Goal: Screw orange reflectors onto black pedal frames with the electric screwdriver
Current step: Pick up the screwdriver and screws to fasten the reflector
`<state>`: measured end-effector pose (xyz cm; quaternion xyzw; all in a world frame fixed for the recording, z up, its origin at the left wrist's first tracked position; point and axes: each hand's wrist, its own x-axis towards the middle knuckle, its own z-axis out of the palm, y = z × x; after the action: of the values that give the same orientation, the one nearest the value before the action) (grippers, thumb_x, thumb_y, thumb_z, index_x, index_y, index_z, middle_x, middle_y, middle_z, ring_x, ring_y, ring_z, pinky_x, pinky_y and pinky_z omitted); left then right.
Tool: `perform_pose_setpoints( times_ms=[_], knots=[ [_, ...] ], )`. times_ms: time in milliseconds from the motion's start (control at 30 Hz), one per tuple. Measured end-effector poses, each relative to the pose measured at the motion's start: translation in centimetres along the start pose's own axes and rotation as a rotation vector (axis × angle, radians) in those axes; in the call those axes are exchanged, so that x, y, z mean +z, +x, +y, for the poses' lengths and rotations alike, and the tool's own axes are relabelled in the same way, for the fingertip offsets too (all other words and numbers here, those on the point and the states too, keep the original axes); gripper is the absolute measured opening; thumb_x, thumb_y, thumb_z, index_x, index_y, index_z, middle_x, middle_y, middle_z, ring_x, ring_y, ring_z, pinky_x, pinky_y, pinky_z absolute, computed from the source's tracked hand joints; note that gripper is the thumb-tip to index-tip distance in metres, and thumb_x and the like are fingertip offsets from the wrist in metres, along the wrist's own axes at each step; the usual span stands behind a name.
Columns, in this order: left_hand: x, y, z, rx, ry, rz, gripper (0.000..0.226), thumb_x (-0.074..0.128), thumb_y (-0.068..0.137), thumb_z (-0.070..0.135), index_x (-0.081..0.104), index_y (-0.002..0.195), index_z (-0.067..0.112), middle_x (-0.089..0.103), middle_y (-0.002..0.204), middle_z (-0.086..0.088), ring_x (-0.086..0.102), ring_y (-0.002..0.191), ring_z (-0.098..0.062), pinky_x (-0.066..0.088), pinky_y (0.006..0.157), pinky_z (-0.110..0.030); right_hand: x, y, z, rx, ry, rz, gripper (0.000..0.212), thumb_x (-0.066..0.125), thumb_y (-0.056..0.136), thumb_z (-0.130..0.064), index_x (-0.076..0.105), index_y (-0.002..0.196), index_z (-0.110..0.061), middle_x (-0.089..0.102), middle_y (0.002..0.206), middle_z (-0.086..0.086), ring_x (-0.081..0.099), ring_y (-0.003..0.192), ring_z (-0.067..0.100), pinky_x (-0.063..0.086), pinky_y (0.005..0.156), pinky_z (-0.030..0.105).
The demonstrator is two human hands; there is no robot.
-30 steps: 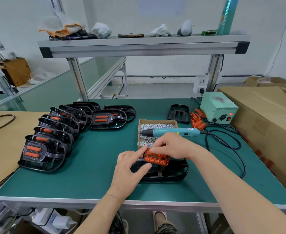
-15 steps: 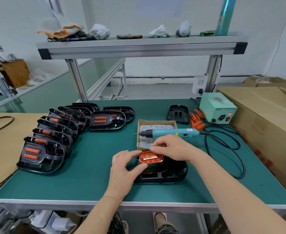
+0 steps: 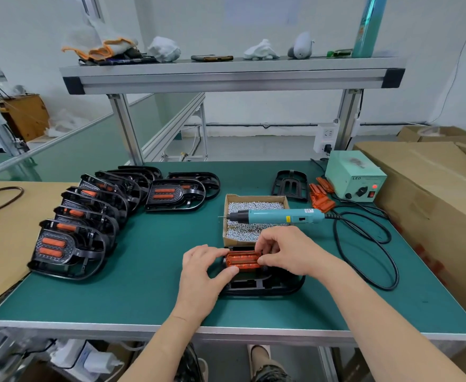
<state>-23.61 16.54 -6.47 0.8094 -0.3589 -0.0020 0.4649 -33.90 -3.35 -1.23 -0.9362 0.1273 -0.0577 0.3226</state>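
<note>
Head cam: my L hand (image 3: 202,274) & R hand (image 3: 291,250) both pinch orange reflector (image 3: 242,260) atop black pedal frame (image 3: 264,287); electric screwdriver (image 3: 277,216) lies across screw box (image 3: 227,201).

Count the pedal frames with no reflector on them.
1: the bare frame at the back, left of the loose reflectors. The left stack may hide others.

The tabletop (image 3: 149,271) is dark green with a silver edge. The reflector (image 3: 243,261) is bright orange with glossy ridged bars, and the pedal frame (image 3: 267,287) is black. The screwdriver (image 3: 275,216) is teal with a black nose and a black cable (image 3: 335,235). The screws (image 3: 253,207) are silver and their cardboard box (image 3: 256,197) is brown. The finished pedals (image 3: 69,252) are black with orange bars. The power box (image 3: 353,175) is pale green with a red light.
</note>
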Motion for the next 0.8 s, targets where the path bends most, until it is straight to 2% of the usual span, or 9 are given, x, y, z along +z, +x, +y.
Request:
perform_pose_setpoints(
  times_ms=[200,333,400,500,667,800],
  knots=[
    [-0.1,0.0,0.1,0.012,-0.027,-0.078,0.026,0.077,0.082,0.022,0.068,0.105,0.03,0.059,0.11,0.023,0.035,0.123,-0.006,0.025,0.106,-0.022,0.4,-0.2,0.1,-0.005,-0.11,-0.035,0.022,0.08,0.084,-0.023,0.067,0.074,-0.037,0.068,0.083,-0.012,0.057,0.069,-0.002,0.044,0.069,0.016],
    [0.0,0.0,0.1,-0.044,-0.063,-0.086,0.045,0.058,0.081,-0.005,0.068,0.114,0.024,0.051,0.113,0.024,0.037,0.124,-0.004,0.024,0.108,-0.019,0.3,-0.3,0.0,-0.01,-0.144,-0.023,0.012,0.08,0.083,-0.024,0.074,0.078,-0.032,0.062,0.081,-0.014,0.056,0.074,0.001,0.043,0.07,0.018],
    [-0.2,0.0,-0.1,-0.085,-0.067,-0.06,0.05,0.052,0.079,-0.011,0.068,0.112,0.023,0.054,0.116,0.014,0.039,0.123,-0.005,0.026,0.109,-0.019,0.4,-0.4,-0.3,-0.013,-0.175,-0.022,0.005,0.079,0.084,-0.024,0.077,0.082,-0.028,0.06,0.082,-0.014,0.057,0.078,0.002,0.048,0.077,0.024],
    [-0.2,0.0,-0.1,-0.102,-0.045,-0.039,0.052,0.048,0.079,-0.015,0.07,0.108,0.022,0.058,0.118,0.004,0.043,0.122,-0.008,0.027,0.108,-0.019,0.3,-0.4,-0.6,-0.004,-0.188,-0.029,0.004,0.079,0.084,-0.024,0.077,0.082,-0.027,0.06,0.082,-0.014,0.057,0.078,0.003,0.052,0.081,0.03],
    [-0.1,0.0,0.0,-0.059,-0.007,-0.027,0.048,0.048,0.079,-0.017,0.074,0.099,0.018,0.06,0.102,0.018,0.047,0.116,-0.01,0.031,0.105,-0.019,0.4,-0.4,-0.9,-0.004,-0.183,-0.042,0.015,0.08,0.084,-0.026,0.072,0.074,-0.033,0.06,0.078,-0.015,0.058,0.074,0.001,0.048,0.074,0.023],
    [0.0,0.1,-0.1,-0.059,-0.013,-0.024,0.047,0.048,0.081,-0.016,0.075,0.097,0.019,0.061,0.1,0.017,0.051,0.112,-0.011,0.034,0.102,-0.019,0.8,-0.3,-1.2,-0.006,-0.217,-0.02,0.007,0.079,0.085,-0.027,0.075,0.079,-0.029,0.061,0.082,-0.014,0.058,0.08,0.004,0.051,0.078,0.029]
  ],
)
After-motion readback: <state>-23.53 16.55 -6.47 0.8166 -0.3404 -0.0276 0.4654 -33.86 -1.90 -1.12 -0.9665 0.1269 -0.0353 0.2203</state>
